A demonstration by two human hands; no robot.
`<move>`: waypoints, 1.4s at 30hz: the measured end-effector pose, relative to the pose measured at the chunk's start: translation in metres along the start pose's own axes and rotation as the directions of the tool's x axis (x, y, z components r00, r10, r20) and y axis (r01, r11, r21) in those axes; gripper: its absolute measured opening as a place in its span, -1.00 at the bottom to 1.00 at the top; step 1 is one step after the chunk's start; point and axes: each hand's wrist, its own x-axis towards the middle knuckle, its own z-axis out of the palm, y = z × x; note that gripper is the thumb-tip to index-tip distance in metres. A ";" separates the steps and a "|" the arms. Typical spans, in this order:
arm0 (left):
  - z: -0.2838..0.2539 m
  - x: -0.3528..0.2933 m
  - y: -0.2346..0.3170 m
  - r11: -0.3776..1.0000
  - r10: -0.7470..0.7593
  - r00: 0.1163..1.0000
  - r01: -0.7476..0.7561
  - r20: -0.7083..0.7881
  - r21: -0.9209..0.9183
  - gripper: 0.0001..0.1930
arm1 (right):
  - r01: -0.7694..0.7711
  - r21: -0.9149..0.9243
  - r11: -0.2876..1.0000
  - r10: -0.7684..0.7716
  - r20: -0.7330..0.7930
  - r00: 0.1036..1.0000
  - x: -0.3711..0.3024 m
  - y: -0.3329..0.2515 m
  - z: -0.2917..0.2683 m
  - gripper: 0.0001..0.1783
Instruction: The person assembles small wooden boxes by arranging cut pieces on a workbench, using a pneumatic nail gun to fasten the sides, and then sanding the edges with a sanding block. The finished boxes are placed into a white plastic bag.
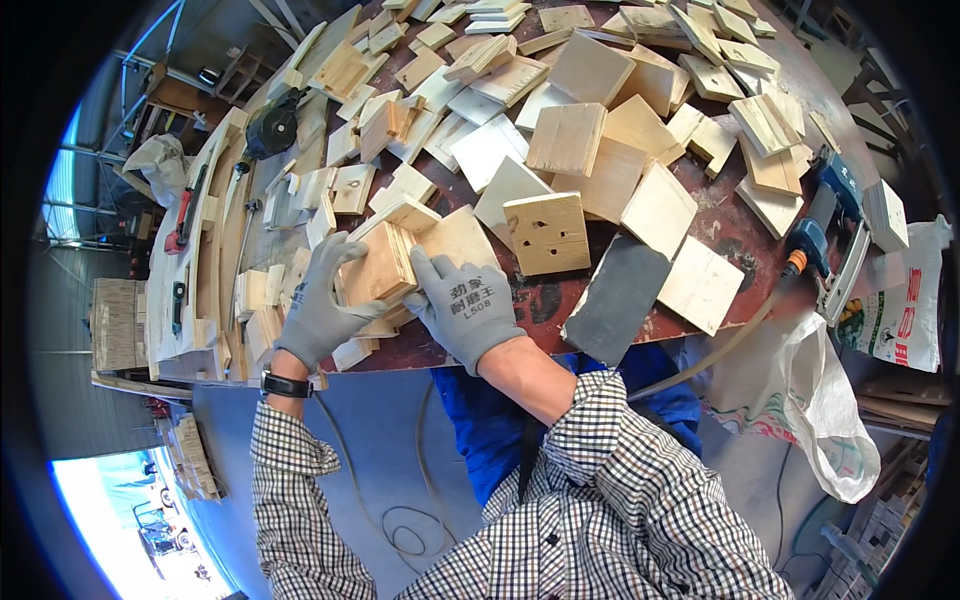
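At the near edge of the red table (410,355), the left hand (322,305) clamps a wooden block (378,265) between thumb and fingers, while the right hand (468,308) has fingers at its right side, whether gripping I cannot tell, the handling seemingly unfinished and many loose boards (565,138) heaped beyond.

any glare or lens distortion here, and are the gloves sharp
Head view: bright opening at lower left is blown out; head view: fisheye bows the tabletop's edge and corners go black; head view: left gloved hand and right gloved hand look fairly sharp.
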 end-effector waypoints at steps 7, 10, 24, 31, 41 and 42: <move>0.017 0.002 0.008 0.996 -0.067 0.994 0.072 -0.090 0.055 -0.12 | 0.008 0.059 0.998 -0.007 -0.008 1.000 0.002 0.001 -0.004 -0.36; 0.024 0.004 0.006 0.998 -0.065 0.993 0.066 -0.099 0.008 -0.12 | -0.007 0.018 1.000 0.006 0.031 1.000 -0.001 0.003 -0.007 -0.37; 0.009 0.008 0.024 0.946 -0.082 0.997 0.082 -0.016 0.314 0.13 | -0.221 0.247 0.944 0.141 0.304 0.942 0.010 0.009 -0.032 -0.32; 0.007 0.011 0.031 0.939 -0.045 0.999 0.045 -0.009 0.340 0.05 | -0.355 0.505 0.787 0.298 0.194 0.935 -0.007 0.018 -0.032 -0.46; -0.002 0.009 0.016 0.906 0.059 0.997 -0.077 0.056 0.416 -0.02 | -0.333 0.514 0.790 0.289 0.166 0.943 -0.010 0.019 -0.018 -0.51; -0.004 0.007 0.011 0.895 0.088 0.994 -0.104 0.057 0.434 -0.04 | -0.337 0.513 0.790 0.290 0.172 0.941 -0.009 0.019 -0.019 -0.52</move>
